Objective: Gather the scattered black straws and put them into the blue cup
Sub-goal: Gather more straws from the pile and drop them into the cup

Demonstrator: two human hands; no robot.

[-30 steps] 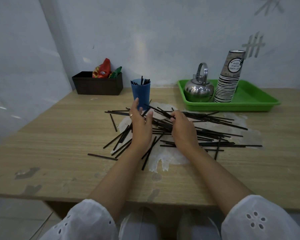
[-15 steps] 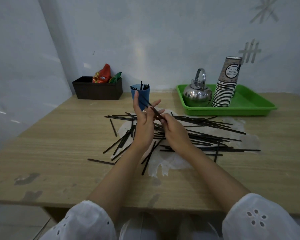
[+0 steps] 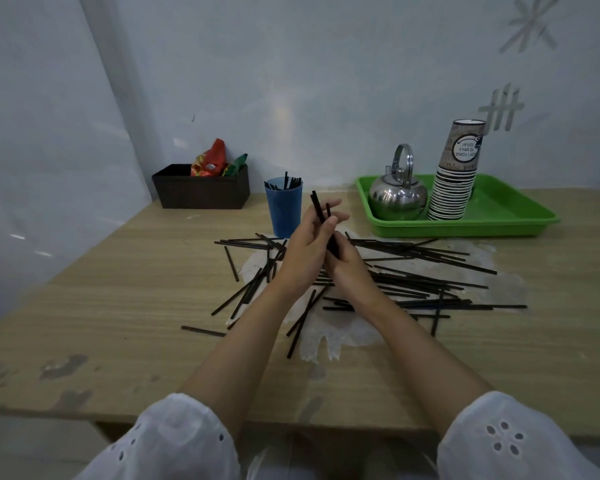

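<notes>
Both hands meet raised over the table (image 3: 118, 306), just in front of the cup (image 3: 284, 211). Right hand (image 3: 352, 273) curls round the bottom of a tilted bundle (image 3: 318, 211) of straws. Left hand (image 3: 303, 252) clamps it under the thumb, fingers mostly straight. Loose straws (image 3: 426, 268) are scattered underneath.

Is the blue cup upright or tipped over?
Upright: the blue cup stands on its base, and black straws poke up from its open top.

The straws (image 3: 406, 287) are black, the cup (image 3: 284, 211) blue, the tray (image 3: 465, 228) bright green. The kettle (image 3: 397, 197) is shiny silver. The desk (image 3: 118, 306) shows pale wood grain with grey worn patches. The box (image 3: 201, 190) is dark brown, and the sleeves (image 3: 174, 441) are white with eyelet flowers.
</notes>
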